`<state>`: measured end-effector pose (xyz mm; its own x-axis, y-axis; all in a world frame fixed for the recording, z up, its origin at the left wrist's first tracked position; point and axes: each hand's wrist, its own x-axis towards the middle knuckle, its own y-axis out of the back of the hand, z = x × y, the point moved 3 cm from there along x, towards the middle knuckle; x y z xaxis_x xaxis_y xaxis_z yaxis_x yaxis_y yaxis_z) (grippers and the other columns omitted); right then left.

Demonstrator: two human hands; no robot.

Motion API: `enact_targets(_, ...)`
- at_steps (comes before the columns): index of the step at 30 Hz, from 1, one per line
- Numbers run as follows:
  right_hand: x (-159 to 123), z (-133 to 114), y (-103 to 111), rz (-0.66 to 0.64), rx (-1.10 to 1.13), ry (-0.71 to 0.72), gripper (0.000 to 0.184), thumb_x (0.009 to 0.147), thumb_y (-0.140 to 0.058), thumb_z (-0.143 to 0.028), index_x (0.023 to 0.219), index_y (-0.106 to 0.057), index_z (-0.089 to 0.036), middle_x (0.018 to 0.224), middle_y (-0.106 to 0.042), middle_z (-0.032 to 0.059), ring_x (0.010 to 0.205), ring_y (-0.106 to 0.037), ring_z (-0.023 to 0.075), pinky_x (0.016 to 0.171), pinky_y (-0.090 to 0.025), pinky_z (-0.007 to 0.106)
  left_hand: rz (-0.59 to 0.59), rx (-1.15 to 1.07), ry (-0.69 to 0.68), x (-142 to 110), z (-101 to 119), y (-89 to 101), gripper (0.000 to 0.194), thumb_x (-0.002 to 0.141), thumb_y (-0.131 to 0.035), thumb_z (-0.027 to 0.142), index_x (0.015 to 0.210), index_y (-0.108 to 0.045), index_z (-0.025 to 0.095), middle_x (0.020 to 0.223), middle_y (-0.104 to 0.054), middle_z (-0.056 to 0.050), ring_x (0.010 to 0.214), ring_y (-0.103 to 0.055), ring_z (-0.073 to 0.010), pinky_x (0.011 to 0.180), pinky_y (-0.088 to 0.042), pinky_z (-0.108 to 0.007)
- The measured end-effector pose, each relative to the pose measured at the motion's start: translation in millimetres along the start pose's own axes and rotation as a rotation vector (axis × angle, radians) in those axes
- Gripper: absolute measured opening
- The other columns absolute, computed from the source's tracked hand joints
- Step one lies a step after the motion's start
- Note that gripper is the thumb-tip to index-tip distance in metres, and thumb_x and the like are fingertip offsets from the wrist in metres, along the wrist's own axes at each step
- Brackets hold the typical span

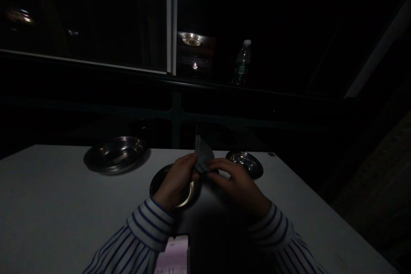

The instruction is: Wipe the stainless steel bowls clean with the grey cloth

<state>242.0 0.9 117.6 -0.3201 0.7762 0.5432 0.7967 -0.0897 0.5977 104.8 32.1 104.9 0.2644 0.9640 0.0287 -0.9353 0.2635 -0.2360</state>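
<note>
A small grey piece, which looks like folded cloth [203,154], is held up over the table between both hands. My left hand [178,177] is closed on its left edge, thumb on top. My right hand [236,182] pinches its lower right corner with thumb and fingertips. A thin dark line rises from the cloth's top; what it is cannot be made out in the dim light. Below and behind my left hand sits a round steel bowl [190,197], partly hidden by that hand.
On the white table [105,214], a larger steel dish [115,156] stands at the far left and a smaller steel bowl [247,163] at the back right. A lit phone [175,254] lies nearest me. A plastic bottle [243,64] stands on the ledge beyond.
</note>
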Motion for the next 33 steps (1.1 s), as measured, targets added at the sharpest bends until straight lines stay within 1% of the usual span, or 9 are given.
enact_targets(5,1,3,6,0.025,0.151,-0.102,0.015,0.078,-0.057,-0.029,0.088,-0.066,-0.021,0.095,-0.066,0.0033,0.092,-0.059,0.0177,0.085,-0.044,0.032,0.029,0.075,0.031,0,1,2.7,0.018,0.074,-0.050,0.031,0.069,-0.058,0.015,0.065,-0.059,0.000,0.061,-0.054,-0.0118,0.060,-0.044,-0.024)
enact_targets(11,1,10,18,0.099,0.180,-0.214,0.018,0.079,-0.054,-0.032,0.079,-0.067,-0.020,0.080,-0.067,0.0019,0.081,-0.060,0.0172,0.072,-0.046,0.028,0.018,0.134,0.044,4,-4,6.7,0.019,0.074,-0.049,0.030,0.075,-0.060,0.014,0.073,-0.063,-0.003,0.067,-0.058,-0.0141,0.065,-0.046,-0.027)
enact_targets(15,0,15,30,0.172,0.180,-0.275,0.016,0.077,-0.054,-0.032,0.076,-0.065,-0.019,0.074,-0.064,0.0003,0.073,-0.058,0.0150,0.066,-0.044,0.025,0.025,0.220,-0.003,5,-6,11.4,0.021,0.074,-0.047,0.034,0.068,-0.057,0.016,0.062,-0.055,0.002,0.059,-0.052,-0.0130,0.055,-0.043,-0.025)
enact_targets(18,-3,21,41,0.236,0.150,-0.347,0.022,0.078,-0.051,-0.037,0.079,-0.062,-0.018,0.068,-0.058,-0.0004,0.064,-0.053,0.0134,0.056,-0.040,0.023,0.026,0.346,-0.046,4,-4,13.5,0.023,0.075,-0.044,0.032,0.059,-0.054,0.017,0.057,-0.052,0.003,0.056,-0.049,-0.0131,0.051,-0.037,-0.024)
enact_targets(20,-4,25,49,0.300,0.106,-0.374,0.025,0.079,-0.048,-0.040,0.082,-0.060,-0.018,0.067,-0.056,-0.0005,0.062,-0.051,0.0134,0.053,-0.038,0.023,0.020,0.403,-0.051,3,-2,12.8,0.024,0.075,-0.042,0.030,0.058,-0.053,0.018,0.056,-0.052,0.002,0.056,-0.049,-0.0134,0.051,-0.036,-0.024)
enact_targets(23,-7,30,63,0.392,0.026,-0.361,0.027,0.080,-0.046,-0.040,0.086,-0.059,-0.017,0.070,-0.056,0.0005,0.066,-0.052,0.0146,0.057,-0.039,0.024,0.006,0.475,-0.001,0,-1,9.7,0.023,0.075,-0.041,0.032,0.062,-0.054,0.018,0.055,-0.052,0.003,0.053,-0.048,-0.0132,0.048,-0.034,-0.024)
enact_targets(28,-12,31,85,0.476,-0.111,-0.296,0.025,0.081,-0.046,-0.037,0.085,-0.060,-0.017,0.078,-0.060,0.0027,0.074,-0.054,0.0165,0.064,-0.041,0.027,-0.103,0.624,0.016,-3,-5,4.2,0.014,0.071,-0.050,0.031,0.074,-0.055,0.018,0.058,-0.054,0.004,0.051,-0.048,-0.0117,0.046,-0.033,-0.022)
enact_targets(30,-14,26,90,0.474,-0.127,-0.271,0.023,0.082,-0.047,-0.035,0.087,-0.060,-0.017,0.079,-0.061,0.0027,0.076,-0.055,0.0165,0.066,-0.041,0.027,-0.156,0.661,0.011,-4,-7,3.0,0.019,0.070,-0.054,0.033,0.081,-0.056,0.018,0.060,-0.054,0.004,0.053,-0.049,-0.0114,0.047,-0.034,-0.021)
enact_targets(33,-15,14,91,0.422,-0.101,-0.234,0.022,0.082,-0.048,-0.034,0.090,-0.060,-0.018,0.083,-0.062,0.0026,0.079,-0.056,0.0164,0.069,-0.043,0.026,-0.248,0.672,-0.004,-6,-10,-0.4,0.039,0.068,-0.058,0.043,0.097,-0.057,0.017,0.063,-0.054,0.004,0.057,-0.051,-0.0126,0.051,-0.038,-0.023)
